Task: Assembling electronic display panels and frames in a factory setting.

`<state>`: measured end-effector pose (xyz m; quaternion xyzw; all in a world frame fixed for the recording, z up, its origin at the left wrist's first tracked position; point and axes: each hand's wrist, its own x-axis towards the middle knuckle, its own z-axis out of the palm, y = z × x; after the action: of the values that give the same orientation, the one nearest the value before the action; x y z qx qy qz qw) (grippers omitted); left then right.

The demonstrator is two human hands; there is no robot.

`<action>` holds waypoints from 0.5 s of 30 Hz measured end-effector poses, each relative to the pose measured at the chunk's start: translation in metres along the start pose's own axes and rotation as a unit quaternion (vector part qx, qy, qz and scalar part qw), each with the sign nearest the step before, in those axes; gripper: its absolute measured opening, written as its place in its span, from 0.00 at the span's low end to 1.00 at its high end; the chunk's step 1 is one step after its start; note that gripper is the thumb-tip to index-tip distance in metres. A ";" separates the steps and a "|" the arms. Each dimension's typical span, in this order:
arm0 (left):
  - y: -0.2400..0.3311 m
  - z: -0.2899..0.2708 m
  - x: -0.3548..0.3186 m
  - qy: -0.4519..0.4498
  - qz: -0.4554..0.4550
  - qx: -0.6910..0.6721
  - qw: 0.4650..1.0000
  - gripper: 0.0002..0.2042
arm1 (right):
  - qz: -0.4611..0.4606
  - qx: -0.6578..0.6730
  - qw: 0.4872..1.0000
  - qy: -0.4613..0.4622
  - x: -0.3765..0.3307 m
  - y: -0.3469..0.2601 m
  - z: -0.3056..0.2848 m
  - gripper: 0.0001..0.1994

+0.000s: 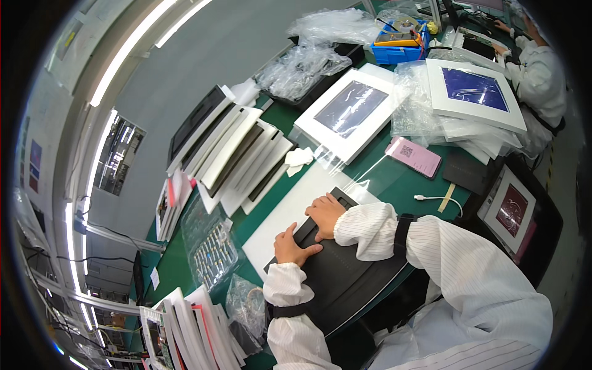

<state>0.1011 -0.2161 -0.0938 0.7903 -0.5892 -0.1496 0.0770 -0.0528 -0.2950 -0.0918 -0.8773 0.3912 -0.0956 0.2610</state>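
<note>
Head view: left hand (292,249) and right hand (327,217) rest on the black panel (351,271), near centre; whether they grip it, I cannot tell. Left, a clear tray (234,262) holds small parts (213,253); far, a blue bin (394,58) holds a meter (396,41), a black bin (322,87) plastic wrap (302,68).

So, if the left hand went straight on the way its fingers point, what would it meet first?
The left hand would probably meet the white sheet just past the black panel, though depth is hard to judge.
</note>
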 end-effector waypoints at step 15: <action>-0.010 0.003 0.010 -0.031 -0.041 -0.062 0.997 0.37 | 0.008 0.007 0.999 -0.045 0.015 0.012 0.003 0.35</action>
<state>0.1115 -0.2225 -0.1008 0.8022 -0.5484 -0.2133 0.1012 -0.0498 -0.3116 -0.1012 -0.8757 0.3855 -0.0570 0.2850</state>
